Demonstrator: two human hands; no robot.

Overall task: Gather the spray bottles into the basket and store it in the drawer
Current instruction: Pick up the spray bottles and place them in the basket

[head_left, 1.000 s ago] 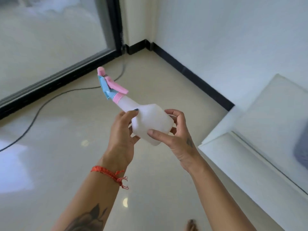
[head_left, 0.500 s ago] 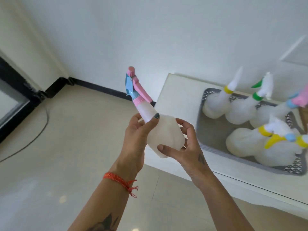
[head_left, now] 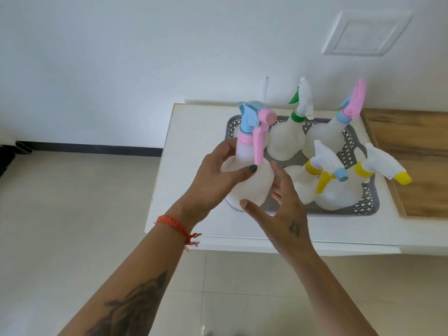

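Item: pink-and-blue spray bottle [head_left: 244, 180], upright, poised at the near-left corner of the grey basket [head_left: 363, 207] on the white tabletop [head_left: 167, 190]; whether its base rests inside cannot be told. Left hand [head_left: 213, 180]: grip curled round the bottle's body, thumb across the front. Right hand [head_left: 286, 209]: fingers spread, thumb tip touching the lower body, not closed round it. Contents already held: green-trigger bottle [head_left: 288, 139], pink-trigger bottle [head_left: 329, 139], two yellow-trigger bottles [head_left: 322, 187]. Hazards, judged: little free space at that corner; a base set on the rim could tip outward to the floor; the pink trigger could knock neighbours over; crowded tall bottles may foul the drawer.
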